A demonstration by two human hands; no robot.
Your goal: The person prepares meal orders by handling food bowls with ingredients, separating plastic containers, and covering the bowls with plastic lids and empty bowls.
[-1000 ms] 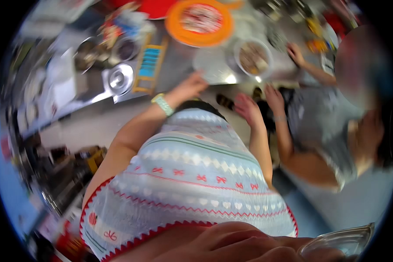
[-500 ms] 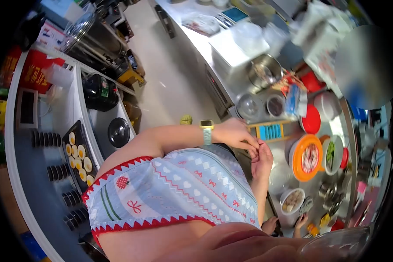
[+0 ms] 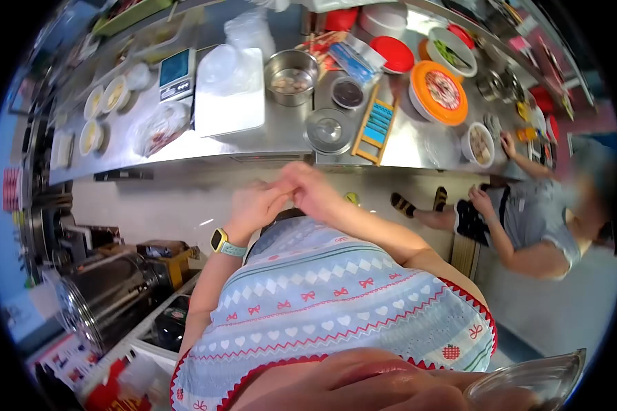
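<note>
Yellow-watched left hand (image 3: 252, 207) against right hand (image 3: 313, 192)

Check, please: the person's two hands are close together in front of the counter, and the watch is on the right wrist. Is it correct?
Not quite: the head view shows the watch on the left wrist, not the right. The left hand and right hand are close together in front of the counter.

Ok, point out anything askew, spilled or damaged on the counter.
Nothing looks spilled or damaged. Only the wood-coloured frame with blue slats seems slightly askew: it lies slanted, its near end close to the front edge of the counter.
</note>
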